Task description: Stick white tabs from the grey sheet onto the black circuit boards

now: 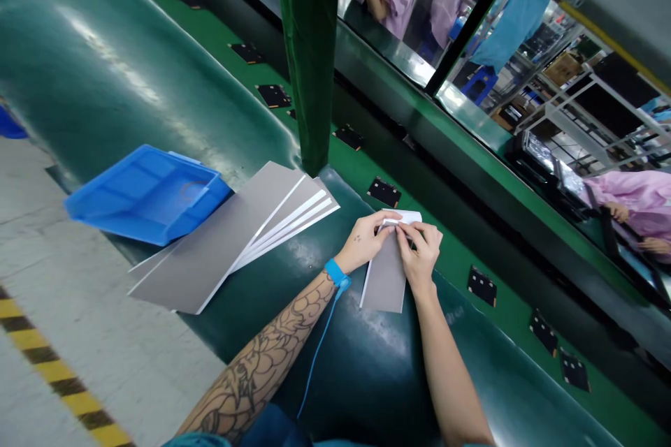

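Note:
A grey sheet with white edges point(384, 283) lies on the green work surface in front of me, its far end curled over to show a white underside. My left hand point(365, 239) pinches that far end from the left, with a blue wrist strap and cord at the wrist. From the right, my right hand point(421, 251) grips the same curled end, fingertips close to those of the left. What exactly sits between the fingertips is too small to make out. To the left, a fanned stack of similar grey sheets point(220, 244) rests on the surface.
An empty-looking blue plastic bin point(152, 195) stands behind the stack. A green post point(309, 56) rises beyond it. Several black boards point(384, 191) lie along a green conveyor belt. People in pink clothing point(637, 202) are across the line. Striped floor tape point(52, 370) runs lower left.

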Demonstrator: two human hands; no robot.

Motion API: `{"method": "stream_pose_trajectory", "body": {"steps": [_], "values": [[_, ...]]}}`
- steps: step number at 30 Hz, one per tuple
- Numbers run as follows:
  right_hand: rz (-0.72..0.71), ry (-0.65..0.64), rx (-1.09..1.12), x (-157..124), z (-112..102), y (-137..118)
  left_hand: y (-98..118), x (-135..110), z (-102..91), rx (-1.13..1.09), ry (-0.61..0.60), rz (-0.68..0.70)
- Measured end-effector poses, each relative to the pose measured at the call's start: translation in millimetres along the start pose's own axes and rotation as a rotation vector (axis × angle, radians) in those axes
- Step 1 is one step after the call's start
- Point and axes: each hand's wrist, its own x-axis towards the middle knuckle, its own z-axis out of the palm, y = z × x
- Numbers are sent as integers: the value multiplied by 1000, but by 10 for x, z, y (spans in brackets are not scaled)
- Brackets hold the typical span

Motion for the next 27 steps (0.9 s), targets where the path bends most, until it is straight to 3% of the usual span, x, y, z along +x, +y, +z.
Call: {"method": "stream_pose_trajectory", "body": {"steps": [11, 15, 20, 24, 27], "values": [[54, 10, 54, 84, 28, -141, 111, -21, 18, 71, 22, 39], [66, -44, 34, 103, 41, -175, 59, -15, -13, 157, 57, -19], [241, -1, 167, 272, 165, 36, 2, 25, -240, 232, 311, -60], [392, -148, 157, 583, 381, 356, 47, 36, -410, 372, 541, -30], [455, -243, 117, 752, 514, 523, 79, 33, -430, 441, 600, -29]]}}
